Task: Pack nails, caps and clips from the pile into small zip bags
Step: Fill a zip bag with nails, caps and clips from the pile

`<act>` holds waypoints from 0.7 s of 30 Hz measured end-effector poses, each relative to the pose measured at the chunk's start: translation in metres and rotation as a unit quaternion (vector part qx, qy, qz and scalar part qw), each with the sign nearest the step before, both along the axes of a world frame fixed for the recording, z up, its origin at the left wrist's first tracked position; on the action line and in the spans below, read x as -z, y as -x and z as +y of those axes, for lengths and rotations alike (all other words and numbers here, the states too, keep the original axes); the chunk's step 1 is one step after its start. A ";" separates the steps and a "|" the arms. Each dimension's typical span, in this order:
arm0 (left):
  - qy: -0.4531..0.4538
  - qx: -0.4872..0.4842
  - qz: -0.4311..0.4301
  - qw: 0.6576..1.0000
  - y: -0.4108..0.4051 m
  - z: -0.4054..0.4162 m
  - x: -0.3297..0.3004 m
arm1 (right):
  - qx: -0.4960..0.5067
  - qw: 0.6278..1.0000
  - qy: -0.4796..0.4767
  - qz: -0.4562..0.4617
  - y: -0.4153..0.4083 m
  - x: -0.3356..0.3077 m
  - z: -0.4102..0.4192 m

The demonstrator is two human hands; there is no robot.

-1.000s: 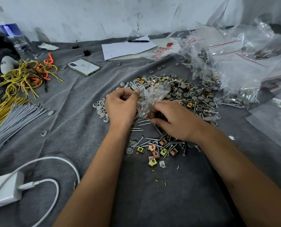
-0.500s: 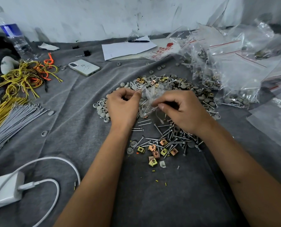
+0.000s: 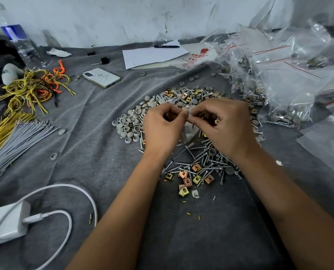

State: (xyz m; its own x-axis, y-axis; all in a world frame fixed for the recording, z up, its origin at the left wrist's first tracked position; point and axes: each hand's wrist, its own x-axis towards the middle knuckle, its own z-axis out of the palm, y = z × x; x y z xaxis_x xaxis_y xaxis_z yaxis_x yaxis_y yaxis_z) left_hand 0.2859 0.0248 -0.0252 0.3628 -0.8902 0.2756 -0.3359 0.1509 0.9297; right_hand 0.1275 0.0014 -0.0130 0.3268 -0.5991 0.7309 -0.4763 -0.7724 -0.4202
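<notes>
Both hands, left (image 3: pixel 163 126) and right (image 3: pixel 223 125), pinch the top of the bag (image 3: pixel 190 131). It looks thin, floppy and slippery, so hold it by the top edge.

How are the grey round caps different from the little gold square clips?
The grey caps are round and dull, like small cups or buttons; the gold clips are square, shiny and have a hole in the middle. Most caps lie bunched left of the hands, while these clips lie nearer the person, among the nails. Both are small, loose parts on the grey cloth.
</notes>
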 end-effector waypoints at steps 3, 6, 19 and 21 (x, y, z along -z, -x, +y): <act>-0.004 0.005 0.042 0.999 0.000 0.000 0.001 | 0.018 1.000 0.010 0.011 -0.001 0.002 0.000; -0.010 0.012 0.069 0.997 -0.001 -0.002 0.002 | 0.000 0.999 0.027 0.037 -0.002 0.004 -0.001; 0.002 -0.020 0.123 0.992 -0.013 -0.007 0.005 | -0.054 0.984 -0.116 0.124 0.016 0.002 -0.012; 0.003 -0.022 0.119 0.993 -0.013 -0.008 0.005 | -0.051 0.957 -0.177 0.222 0.021 0.003 -0.015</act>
